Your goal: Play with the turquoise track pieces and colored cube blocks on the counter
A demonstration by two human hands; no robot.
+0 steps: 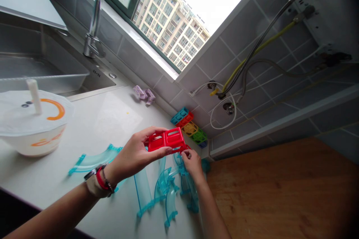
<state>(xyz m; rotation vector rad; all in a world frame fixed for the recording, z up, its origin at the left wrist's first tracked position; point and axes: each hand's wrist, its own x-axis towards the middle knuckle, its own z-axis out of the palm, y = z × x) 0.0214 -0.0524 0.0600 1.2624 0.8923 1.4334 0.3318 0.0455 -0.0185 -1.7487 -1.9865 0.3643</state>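
A red plastic toy block [168, 140] with window-like openings is held above the counter. My left hand [137, 149] grips it from the left, thumb along the near side and fingers behind. My right hand [193, 162] is closed at the block's lower right corner, pinching a small red part there; its exact shape is partly hidden by the fingers. Beneath both hands lie several translucent blue track pieces [144, 190], some curved, in a loose heap. One curved blue piece [98, 158] lies apart, left of my left wrist.
Colored blocks [190, 129] in blue, red, yellow and green stand against the tiled wall. A crumpled purple item [144, 94] lies behind my hands. On the left are a lidded tub [33, 134], a sink [81, 73] and a faucet [94, 26]. A wooden surface [269, 190] is at right.
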